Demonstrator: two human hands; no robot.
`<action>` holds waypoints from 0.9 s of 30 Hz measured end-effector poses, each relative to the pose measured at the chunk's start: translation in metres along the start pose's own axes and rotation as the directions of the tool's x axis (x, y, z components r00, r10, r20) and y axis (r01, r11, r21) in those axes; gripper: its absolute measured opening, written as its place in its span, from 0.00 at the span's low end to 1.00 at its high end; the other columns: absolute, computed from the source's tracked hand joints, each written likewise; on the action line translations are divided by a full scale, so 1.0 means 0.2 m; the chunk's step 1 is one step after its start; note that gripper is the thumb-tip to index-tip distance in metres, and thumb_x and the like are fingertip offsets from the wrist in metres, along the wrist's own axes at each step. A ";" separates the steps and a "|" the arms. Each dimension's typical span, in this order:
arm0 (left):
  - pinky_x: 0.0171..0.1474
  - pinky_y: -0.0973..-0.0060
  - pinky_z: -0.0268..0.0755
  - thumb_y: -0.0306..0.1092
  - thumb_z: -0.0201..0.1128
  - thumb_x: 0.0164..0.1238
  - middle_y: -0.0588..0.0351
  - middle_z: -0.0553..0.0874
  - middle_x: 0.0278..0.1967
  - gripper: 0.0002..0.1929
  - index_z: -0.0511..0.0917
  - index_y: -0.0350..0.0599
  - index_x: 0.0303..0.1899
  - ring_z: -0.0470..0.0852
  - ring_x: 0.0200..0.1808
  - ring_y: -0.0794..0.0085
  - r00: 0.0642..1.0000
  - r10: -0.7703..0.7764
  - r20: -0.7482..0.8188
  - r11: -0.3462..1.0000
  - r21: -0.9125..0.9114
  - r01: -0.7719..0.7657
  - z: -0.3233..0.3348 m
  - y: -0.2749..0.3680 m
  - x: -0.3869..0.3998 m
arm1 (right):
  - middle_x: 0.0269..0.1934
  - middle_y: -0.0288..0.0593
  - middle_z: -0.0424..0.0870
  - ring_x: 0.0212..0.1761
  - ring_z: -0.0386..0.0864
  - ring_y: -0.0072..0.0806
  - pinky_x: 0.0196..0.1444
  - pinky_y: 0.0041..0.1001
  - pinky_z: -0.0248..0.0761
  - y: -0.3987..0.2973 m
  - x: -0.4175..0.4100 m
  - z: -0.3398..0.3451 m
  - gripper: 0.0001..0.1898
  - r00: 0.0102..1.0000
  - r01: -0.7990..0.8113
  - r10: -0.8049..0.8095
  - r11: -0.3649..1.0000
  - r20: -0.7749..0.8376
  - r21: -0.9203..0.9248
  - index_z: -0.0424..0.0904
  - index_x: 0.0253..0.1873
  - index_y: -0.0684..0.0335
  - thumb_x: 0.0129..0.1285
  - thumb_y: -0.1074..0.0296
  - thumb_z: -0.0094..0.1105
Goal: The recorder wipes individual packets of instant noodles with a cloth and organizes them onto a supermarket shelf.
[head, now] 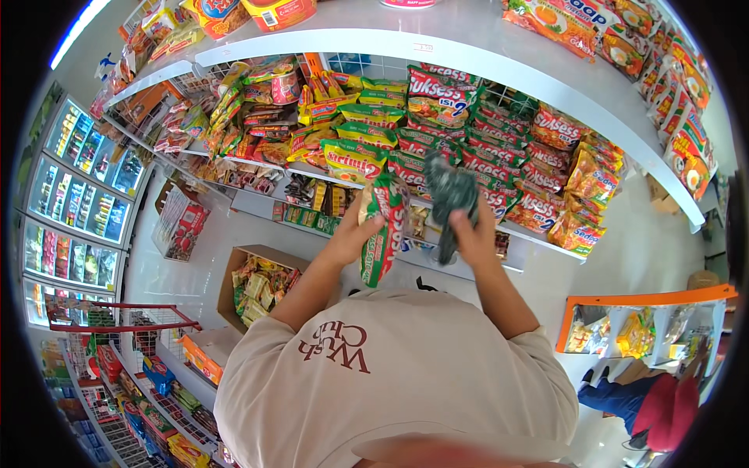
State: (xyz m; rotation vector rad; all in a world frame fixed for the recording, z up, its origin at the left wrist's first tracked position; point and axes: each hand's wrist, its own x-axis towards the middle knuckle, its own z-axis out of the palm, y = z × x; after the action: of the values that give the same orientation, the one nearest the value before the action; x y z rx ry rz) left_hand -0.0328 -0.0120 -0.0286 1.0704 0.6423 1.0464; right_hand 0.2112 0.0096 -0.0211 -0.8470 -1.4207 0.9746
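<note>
My left hand (353, 233) grips a green, red and white instant noodle packet (381, 240) on edge, thumb across its front. In my right hand (471, 234) is a dark green, bunched-up cloth (449, 196); it is blurred, so its exact kind is unclear. Both hands are in front of a shelf, with the cloth partly covering the packets behind it. Stacks of green and red noodle packets (488, 167) fill the shelf just beyond my hands. To their left lie green and yellow noodle packets (354, 159).
A white upper shelf edge (374, 42) curves above the noodle rows. An open carton (231, 281) of sachets stands at left on the floor, near a red-handled shopping basket rack (126, 316). Glass-door drinks coolers (76, 175) line the far left. Another person (661, 409) is at lower right.
</note>
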 end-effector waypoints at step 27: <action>0.54 0.65 0.79 0.52 0.49 0.78 0.51 0.81 0.55 0.27 0.62 0.44 0.67 0.84 0.53 0.66 0.932 -0.003 -0.363 0.946 -0.304 -0.116 -0.09 0.14 0.08 | 0.66 0.48 0.74 0.64 0.73 0.48 0.65 0.45 0.65 -0.18 0.05 0.12 0.31 0.767 0.503 -0.315 0.836 0.559 -0.220 0.82 0.57 0.55 0.39 0.68 0.69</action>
State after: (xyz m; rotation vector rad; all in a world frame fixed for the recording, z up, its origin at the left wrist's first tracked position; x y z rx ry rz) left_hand -0.0507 0.0131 -0.0094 0.6179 0.7046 1.3638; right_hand 0.1881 0.0021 0.0149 -0.4945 -2.1859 0.6075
